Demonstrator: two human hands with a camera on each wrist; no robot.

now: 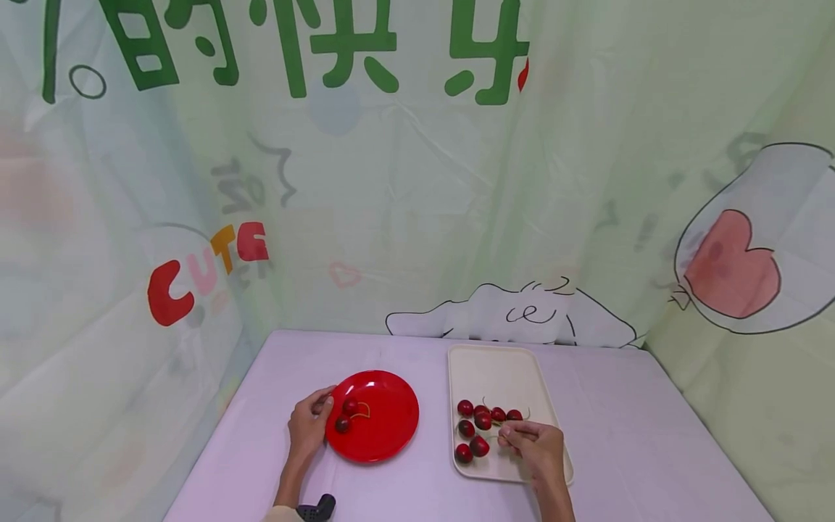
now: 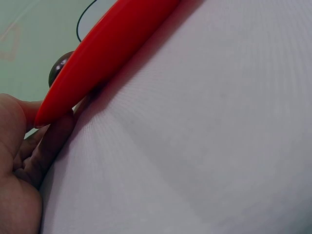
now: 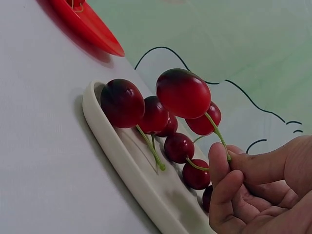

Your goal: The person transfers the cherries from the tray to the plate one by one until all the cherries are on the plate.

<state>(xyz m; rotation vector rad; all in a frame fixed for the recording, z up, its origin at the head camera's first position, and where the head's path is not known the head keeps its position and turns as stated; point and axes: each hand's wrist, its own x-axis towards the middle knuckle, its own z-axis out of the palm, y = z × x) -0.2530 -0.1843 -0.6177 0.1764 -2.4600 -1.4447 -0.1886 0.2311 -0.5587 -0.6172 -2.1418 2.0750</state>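
My left hand [image 1: 309, 426] grips the left rim of a red plate [image 1: 389, 435], thumb on the rim and fingers underneath, as the left wrist view shows. Two dark red cherries [image 1: 343, 423] with stems lie on that plate, near the hand. Over a cream tray [image 1: 496, 370], my right hand [image 1: 536, 444] pinches the green stem of a cherry [image 3: 183, 92] between thumb and forefinger. In the right wrist view this cherry appears in front of the others. Several more cherries [image 3: 123, 103] with stems lie in the tray's near half.
A pale lilac cloth [image 1: 652, 449] covers the table. Printed curtains [image 1: 443, 217] stand behind and at both sides. A dark strap [image 1: 317, 507] sits at the left wrist. Between plate and tray is a narrow strip of cloth.
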